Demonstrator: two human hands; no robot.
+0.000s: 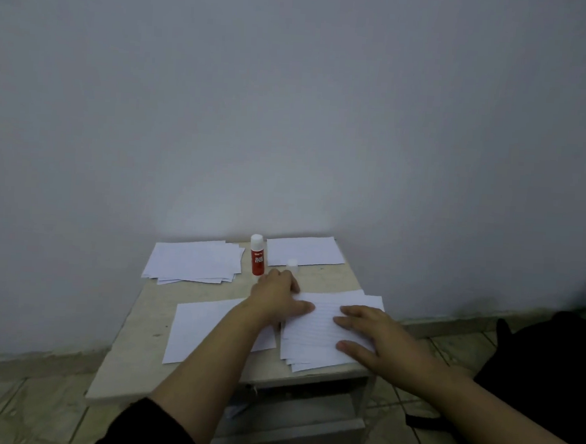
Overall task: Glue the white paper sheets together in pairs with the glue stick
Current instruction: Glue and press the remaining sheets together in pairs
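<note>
On the small beige table (134, 318) a stack of white lined sheets (315, 340) lies at the near right. My right hand (376, 343) presses flat on it with straight fingers. My left hand (277, 294) rests at the stack's upper left edge, its thumb lying on the paper. A single white sheet (202, 333) lies at the near left, partly under my left forearm. The red glue stick (258, 255) stands upright at the back centre, its white cap (292, 264) standing apart to its right.
A fanned pile of white sheets (193, 260) lies at the back left and one sheet or thin pile (305, 251) at the back right. The grey wall (291, 118) rises directly behind the table. A dark bag (550, 368) sits on the tiled floor at right.
</note>
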